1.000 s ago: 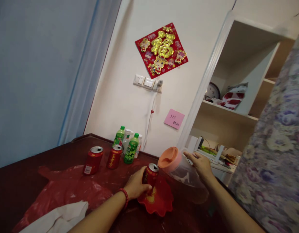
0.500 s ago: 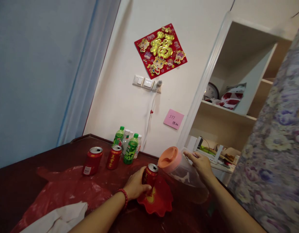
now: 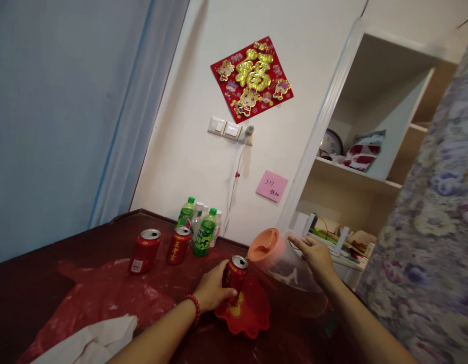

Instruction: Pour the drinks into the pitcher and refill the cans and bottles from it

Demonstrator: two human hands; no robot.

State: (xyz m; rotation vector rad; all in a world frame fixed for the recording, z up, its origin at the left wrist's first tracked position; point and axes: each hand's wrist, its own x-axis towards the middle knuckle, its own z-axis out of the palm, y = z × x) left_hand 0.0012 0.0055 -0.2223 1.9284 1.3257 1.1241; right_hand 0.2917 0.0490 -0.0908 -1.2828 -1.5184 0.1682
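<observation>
My left hand (image 3: 213,290) is wrapped round a red drink can (image 3: 236,273) that stands upright on a red scalloped plate (image 3: 249,313) on the dark red table (image 3: 36,273). My right hand (image 3: 313,255) grips a clear plastic pitcher (image 3: 290,275) with an orange lid (image 3: 264,247), tilted so the lid points at the can's open top. A red bead bracelet sits on my left wrist.
Two more open red cans (image 3: 144,251) (image 3: 178,245) and green-capped bottles (image 3: 205,232) stand near the wall. A red plastic bag (image 3: 104,298) and white cloth (image 3: 93,341) lie at the near left. Open shelves (image 3: 355,172) and a floral curtain (image 3: 434,242) are on the right.
The pitcher has tipped a touch further toward the can; my right hand shifted slightly. The left hand and can stay put.
</observation>
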